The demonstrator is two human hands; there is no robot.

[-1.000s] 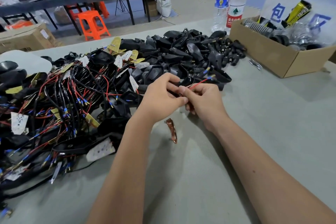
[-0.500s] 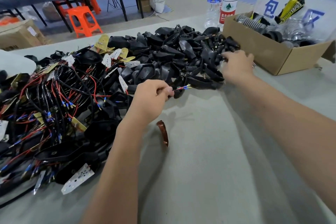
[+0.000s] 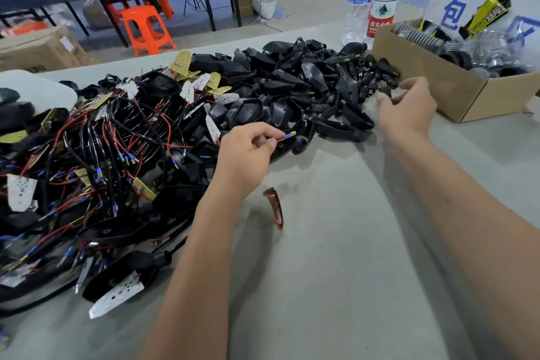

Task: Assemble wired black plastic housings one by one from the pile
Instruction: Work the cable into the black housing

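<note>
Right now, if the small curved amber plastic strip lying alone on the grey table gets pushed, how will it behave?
The small curved amber plastic strip looks thin and light, so it would probably skid across the grey table easily. Its bowed shape suggests it may rock or spin rather than roll. It seems stiff, not floppy.

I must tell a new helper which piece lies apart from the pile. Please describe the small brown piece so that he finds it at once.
Start at the grey table and find the left forearm crossing it. Just right of that arm's wrist lies the brown piece, alone on bare table. It is a narrow, curved, shiny amber-brown strip, while the pile nearby is all black.
</note>
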